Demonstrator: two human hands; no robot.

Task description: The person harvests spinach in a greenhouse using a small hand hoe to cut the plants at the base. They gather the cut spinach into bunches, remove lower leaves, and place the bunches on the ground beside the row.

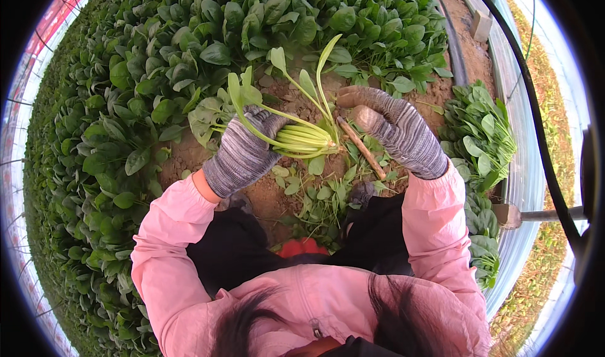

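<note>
My left hand (246,146), in a grey striped knit glove, is closed around a bunch of leafy greens (302,139) that look like spinach. Its pale green stems and root end point to the right, while broad leaves lie left of the glove. A few stems stick up and apart from the bunch. My right hand (401,128), gloved the same way, is just right of the root end with its fingers bent and a gap between thumb and forefinger. A tool with a wooden handle (361,149) shows below these fingers; whether they touch it I cannot tell.
Dense rows of growing greens (108,135) fill the left and the top. Loose leaves (326,196) lie on the soil between my shoes. Cut bunches (487,135) are piled at the right, beside plastic sheeting (524,168). A dark hose (534,83) curves across the right side.
</note>
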